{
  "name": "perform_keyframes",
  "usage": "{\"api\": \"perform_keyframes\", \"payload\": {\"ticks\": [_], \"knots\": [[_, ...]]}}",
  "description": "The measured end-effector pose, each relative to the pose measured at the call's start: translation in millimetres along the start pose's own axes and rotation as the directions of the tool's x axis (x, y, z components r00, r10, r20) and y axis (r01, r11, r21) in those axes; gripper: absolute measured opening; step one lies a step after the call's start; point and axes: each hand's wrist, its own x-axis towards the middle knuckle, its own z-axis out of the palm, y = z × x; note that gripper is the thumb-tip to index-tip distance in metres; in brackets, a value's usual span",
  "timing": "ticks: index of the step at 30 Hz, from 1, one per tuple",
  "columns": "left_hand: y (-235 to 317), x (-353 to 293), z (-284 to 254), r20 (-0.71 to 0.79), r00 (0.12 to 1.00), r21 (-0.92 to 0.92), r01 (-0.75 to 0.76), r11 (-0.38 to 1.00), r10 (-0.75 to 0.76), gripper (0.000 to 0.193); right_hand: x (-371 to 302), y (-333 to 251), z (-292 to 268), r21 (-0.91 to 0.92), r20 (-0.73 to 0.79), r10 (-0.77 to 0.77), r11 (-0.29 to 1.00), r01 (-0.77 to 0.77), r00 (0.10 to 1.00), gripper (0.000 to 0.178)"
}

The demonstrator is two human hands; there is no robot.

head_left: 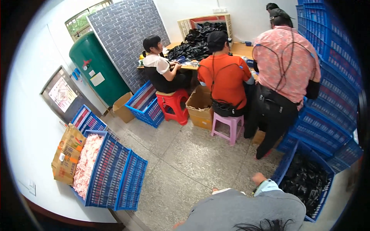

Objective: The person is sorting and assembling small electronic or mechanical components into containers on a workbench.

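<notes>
My grey-clad torso fills the lower edge, with strands of dark hair in front of it. My right hand (259, 178) comes out of a pale blue cuff (267, 186) just left of a blue crate (286, 163) of glossy black pieces (306, 178). It looks apart from the crate, and its fingers are too small to read. Only a sliver of my left hand (179, 224) shows beside the shirt, over the floor; its fingers are hidden. No held object is visible at either hand.
Three co-workers, on a red stool (172, 106), on a pink stool (227, 125) and standing, are at a wooden table (242, 49) heaped with black pieces (189, 49). Blue crates (327, 92) stack up right. A crate (104, 169) of pinkish pieces stands left. A green tank (98, 69) stands behind.
</notes>
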Motion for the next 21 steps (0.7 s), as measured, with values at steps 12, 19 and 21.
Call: {"api": "perform_keyframes", "payload": {"ticks": [12, 19, 21], "knots": [[40, 51, -27, 0.012, 0.996, 0.084, 0.088, 0.993, -0.089, 0.034, 208, -67, -244, 0.625, -0.279, 0.115, 0.776, 0.089, 0.954, 0.029], [68, 132, -67, 0.029, 0.998, 0.168, 0.043, 0.985, -0.048, 0.035, 126, -6, -80, 0.573, 0.060, 0.355, 0.753, -0.324, 0.933, 0.027], [72, 158, -82, 0.021, 0.999, 0.193, 0.039, 0.980, -0.044, 0.035, 115, 11, -13, 0.607, 0.112, 0.608, 0.585, -0.539, 0.786, 0.031]]}}
